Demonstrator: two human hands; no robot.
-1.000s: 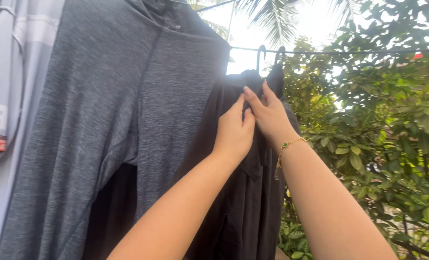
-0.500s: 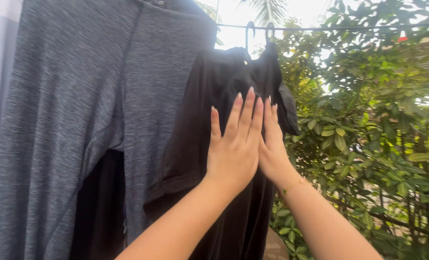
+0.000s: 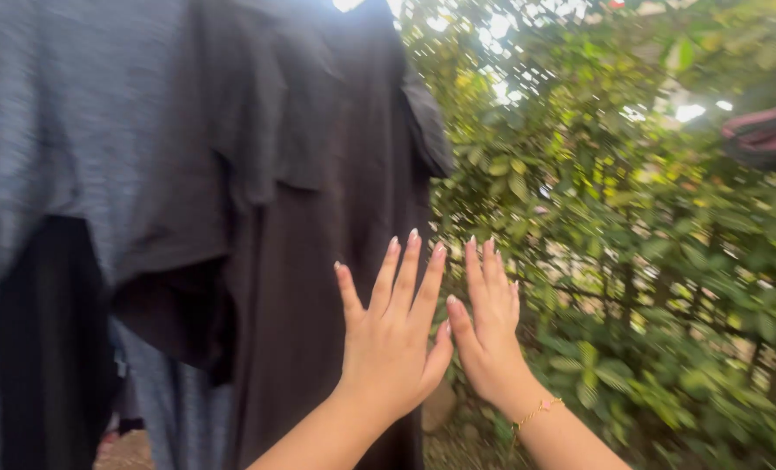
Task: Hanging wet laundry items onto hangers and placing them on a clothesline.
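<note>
A: Outdoor drying area, head-cam view. Left hand (image 3: 388,344) and right hand (image 3: 485,326) both raised, palms fwd, fingers (image 3: 405,270) spread flat and wide open, gripping nothing. What's nearest?

B: Black garment (image 3: 318,191), hanging. It lies up and to the left of the fingers, long axis vertical, top edge running out of frame, hem below frame. Left hand overlaps its right-hand portion; fingertips look to be on or just off the cloth, motion blur, can't tell which. Left is the nearer hand.

A: And the right?

B: Just beside the left, thumb close to the left palm's edge, apart from the cloth's right edge and set against the green shrubs (image 3: 632,261). Thin gold bracelet (image 3: 540,409) at the wrist.

A: Surroundings?

B: Grey heathered garment (image 3: 49,130) farther left of the fingers, touching or overlapping the black one; a short black sleeve (image 3: 427,130) sticks out above the fingertips. Dark red blurred item (image 3: 766,135) well apart, upper right. Hanger and line not in view.

A: Obstructions?

B: None btwn fingers and cloth, as far as shown. Foliage close behind the right hand.
</note>
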